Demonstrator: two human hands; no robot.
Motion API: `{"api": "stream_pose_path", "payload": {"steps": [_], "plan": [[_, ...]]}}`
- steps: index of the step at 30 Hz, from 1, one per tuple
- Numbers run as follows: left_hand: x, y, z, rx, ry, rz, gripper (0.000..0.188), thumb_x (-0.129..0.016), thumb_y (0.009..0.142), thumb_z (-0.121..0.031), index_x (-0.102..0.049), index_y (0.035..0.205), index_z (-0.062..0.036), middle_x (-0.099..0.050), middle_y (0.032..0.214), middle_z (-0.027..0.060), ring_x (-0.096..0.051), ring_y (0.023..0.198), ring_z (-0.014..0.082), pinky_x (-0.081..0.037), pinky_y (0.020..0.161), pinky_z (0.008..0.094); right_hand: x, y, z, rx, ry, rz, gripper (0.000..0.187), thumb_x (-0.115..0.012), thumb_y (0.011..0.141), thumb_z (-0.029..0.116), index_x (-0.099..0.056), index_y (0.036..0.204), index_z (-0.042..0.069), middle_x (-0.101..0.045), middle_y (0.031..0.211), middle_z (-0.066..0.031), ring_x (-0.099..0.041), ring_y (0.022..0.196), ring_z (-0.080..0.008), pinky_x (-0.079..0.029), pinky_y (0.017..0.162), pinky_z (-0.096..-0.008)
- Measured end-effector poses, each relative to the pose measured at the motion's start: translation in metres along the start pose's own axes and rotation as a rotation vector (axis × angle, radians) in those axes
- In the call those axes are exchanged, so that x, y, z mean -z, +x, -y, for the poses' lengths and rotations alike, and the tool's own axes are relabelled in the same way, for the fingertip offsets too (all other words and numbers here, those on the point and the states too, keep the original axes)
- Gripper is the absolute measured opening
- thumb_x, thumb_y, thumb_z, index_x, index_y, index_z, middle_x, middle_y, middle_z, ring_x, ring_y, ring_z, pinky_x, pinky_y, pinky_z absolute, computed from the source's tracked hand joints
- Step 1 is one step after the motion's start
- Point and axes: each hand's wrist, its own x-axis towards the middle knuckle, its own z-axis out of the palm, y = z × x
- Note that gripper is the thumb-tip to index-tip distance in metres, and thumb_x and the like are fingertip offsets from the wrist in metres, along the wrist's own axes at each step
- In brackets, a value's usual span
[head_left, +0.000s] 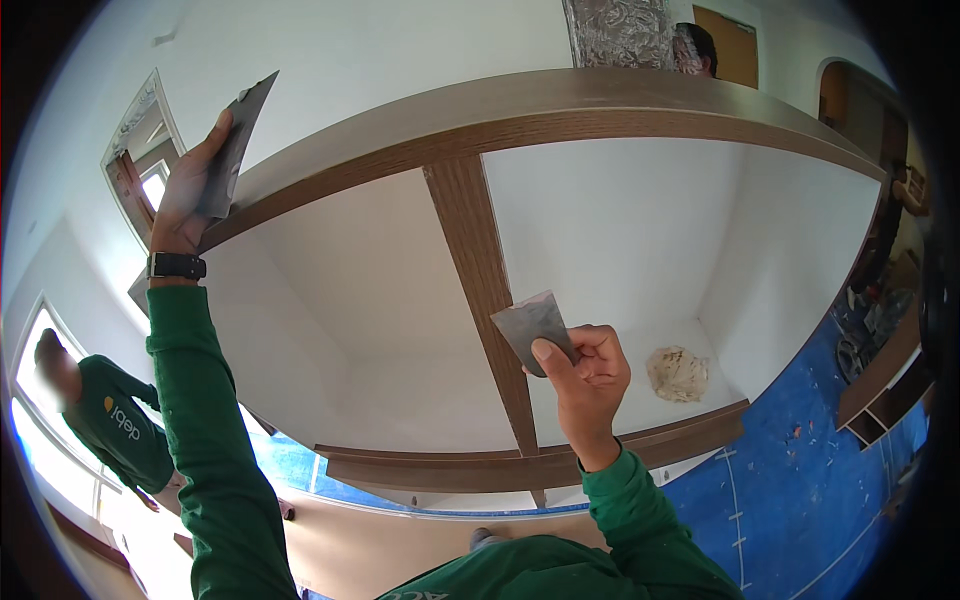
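Raised at the upper left, my left hand (183,200) is closed round the edge of a wide dark filling blade (240,145). Small light dabs of what looks like filler sit near its top corner. The blade is beside the left end of the brown wood-grain top (600,90) of a white-panelled cabinet; whether it touches cannot be told. My right hand (588,375) pinches a small grey flat scraper (535,325) between thumb and fingers. This scraper appears in front of the cabinet's brown upright divider (468,240), with a pale smear along its upper edge.
A crumpled off-white plastic bag (678,374) lies inside the right compartment. Blue protective sheeting (770,480) covers the floor. A person in green (120,420) stands at the left; another person's head (695,50) shows behind the top. A foil-like wrapped column (620,35) rises there.
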Motion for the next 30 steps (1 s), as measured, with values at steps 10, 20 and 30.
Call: {"api": "stream_pose_path", "payload": {"steps": [10,20,30], "plan": [[0.001,-0.001,0.000,-0.007,0.025,-0.011,0.050,-0.081,0.083,-0.061,-0.059,0.081,-0.0162,-0.052,0.060,-0.0046,-0.048,0.044,0.0065,-0.039,0.042,0.0204,-0.034,0.056,0.040,0.153,0.192,-0.076,0.022,-0.075,0.092,0.001,-0.056,0.102,-0.002,-0.071,0.095,-0.0135,-0.069,0.080,-0.0146,-0.064,0.068,-0.0340],[0.001,0.001,0.001,-0.027,0.034,-0.007,0.051,-0.081,0.082,-0.062,-0.059,0.080,-0.0161,-0.053,0.060,-0.0038,-0.049,0.044,0.0065,-0.039,0.042,0.0208,-0.008,0.004,0.005,-0.025,0.036,-0.018,0.021,-0.075,0.091,-0.002,-0.056,0.100,-0.002,-0.068,0.088,-0.0088,-0.066,0.081,-0.0114,-0.060,0.077,-0.0283],[0.005,0.001,0.002,-0.014,0.059,-0.010,0.050,-0.080,0.083,-0.063,-0.060,0.079,-0.0162,-0.053,0.060,-0.0042,-0.049,0.044,0.0068,-0.039,0.042,0.0212,-0.021,0.047,0.023,0.060,0.169,-0.028,0.017,-0.072,0.094,0.003,-0.058,0.104,0.000,-0.071,0.094,-0.0104,-0.070,0.080,-0.0153,-0.061,0.066,-0.0354]]}}
